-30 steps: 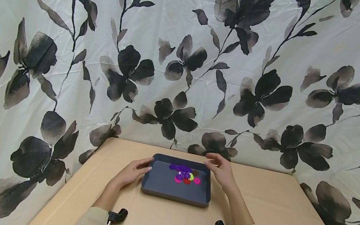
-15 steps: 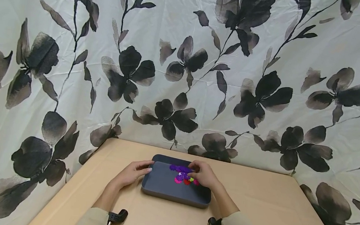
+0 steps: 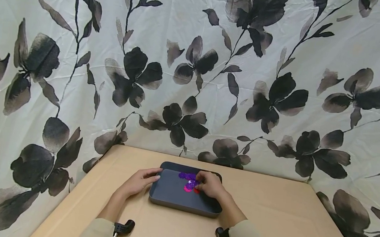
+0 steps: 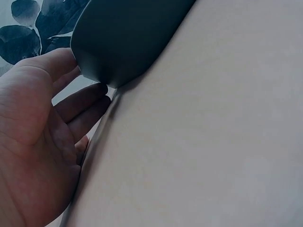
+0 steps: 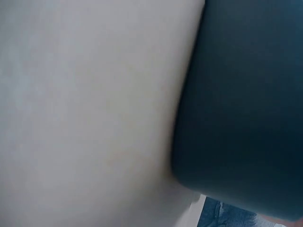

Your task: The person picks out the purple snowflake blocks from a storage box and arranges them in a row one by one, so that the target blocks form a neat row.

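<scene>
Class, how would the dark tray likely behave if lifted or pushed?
The dark tray probably stays stiff: its outline shows no sag. Pushed, it would likely slide rather than tip, being low and wide. Tilted, it might let the small colourful pieces inside shift.

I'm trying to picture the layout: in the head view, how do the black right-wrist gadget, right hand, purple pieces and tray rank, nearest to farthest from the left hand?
1. Tray: right at the left hand's fingertips.
2. Purple pieces: inside the tray, rightward.
3. Right hand: at the pieces' right side.
4. Black right-wrist gadget: farthest, lower right.
</scene>
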Demonstrator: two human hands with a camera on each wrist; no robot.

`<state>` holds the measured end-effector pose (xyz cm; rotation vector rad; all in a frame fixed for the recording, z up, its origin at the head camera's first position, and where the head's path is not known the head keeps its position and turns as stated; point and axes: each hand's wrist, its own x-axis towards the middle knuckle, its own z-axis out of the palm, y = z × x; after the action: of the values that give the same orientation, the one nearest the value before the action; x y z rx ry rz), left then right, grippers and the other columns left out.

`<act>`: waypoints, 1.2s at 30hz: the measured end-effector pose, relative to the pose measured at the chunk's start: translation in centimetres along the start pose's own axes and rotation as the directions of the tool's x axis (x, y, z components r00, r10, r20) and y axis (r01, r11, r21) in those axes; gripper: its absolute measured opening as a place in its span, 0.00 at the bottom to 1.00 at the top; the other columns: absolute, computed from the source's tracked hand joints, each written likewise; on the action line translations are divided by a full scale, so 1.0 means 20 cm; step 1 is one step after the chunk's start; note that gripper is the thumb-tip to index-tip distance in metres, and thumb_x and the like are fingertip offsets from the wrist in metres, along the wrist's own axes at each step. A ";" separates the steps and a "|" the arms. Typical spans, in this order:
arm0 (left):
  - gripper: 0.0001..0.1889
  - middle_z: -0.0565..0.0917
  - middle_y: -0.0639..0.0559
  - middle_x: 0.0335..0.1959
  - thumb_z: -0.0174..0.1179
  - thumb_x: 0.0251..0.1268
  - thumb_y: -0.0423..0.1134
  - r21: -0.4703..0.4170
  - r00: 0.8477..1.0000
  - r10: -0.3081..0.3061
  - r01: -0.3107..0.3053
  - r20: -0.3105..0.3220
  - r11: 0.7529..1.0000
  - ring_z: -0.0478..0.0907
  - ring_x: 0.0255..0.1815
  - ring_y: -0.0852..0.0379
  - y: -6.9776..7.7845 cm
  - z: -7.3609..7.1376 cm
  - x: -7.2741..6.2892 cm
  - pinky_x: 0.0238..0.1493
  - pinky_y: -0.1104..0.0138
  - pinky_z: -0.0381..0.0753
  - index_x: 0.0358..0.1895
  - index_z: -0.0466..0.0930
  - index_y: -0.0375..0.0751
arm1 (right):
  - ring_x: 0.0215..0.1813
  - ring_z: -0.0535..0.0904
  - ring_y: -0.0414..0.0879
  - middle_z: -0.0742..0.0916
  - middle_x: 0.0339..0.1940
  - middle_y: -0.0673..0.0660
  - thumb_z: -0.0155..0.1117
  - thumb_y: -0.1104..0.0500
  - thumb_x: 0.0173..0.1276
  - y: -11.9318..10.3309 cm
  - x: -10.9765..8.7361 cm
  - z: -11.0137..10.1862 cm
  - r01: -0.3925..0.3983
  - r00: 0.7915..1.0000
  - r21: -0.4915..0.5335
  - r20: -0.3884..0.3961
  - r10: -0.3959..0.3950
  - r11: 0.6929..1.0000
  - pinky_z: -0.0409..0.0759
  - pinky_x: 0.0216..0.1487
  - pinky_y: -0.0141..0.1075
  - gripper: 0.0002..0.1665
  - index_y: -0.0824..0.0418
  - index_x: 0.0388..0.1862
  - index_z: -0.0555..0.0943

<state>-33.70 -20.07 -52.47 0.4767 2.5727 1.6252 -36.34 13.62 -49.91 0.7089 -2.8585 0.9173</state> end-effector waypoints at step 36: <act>0.27 0.77 0.46 0.74 0.62 0.76 0.52 0.012 1.000 0.005 -0.005 -0.010 1.000 0.70 0.77 0.42 -0.01 0.00 0.01 0.78 0.44 0.67 0.73 0.77 0.48 | 0.33 0.80 0.41 0.90 0.36 0.53 0.76 0.66 0.65 -0.01 -0.09 -0.12 0.013 0.996 0.244 -0.088 0.009 0.970 0.81 0.33 0.28 0.08 0.65 0.43 0.91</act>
<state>-33.95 -20.13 -52.63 0.4768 2.5924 1.6185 -34.93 15.57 -48.19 0.6705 -2.6954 1.2827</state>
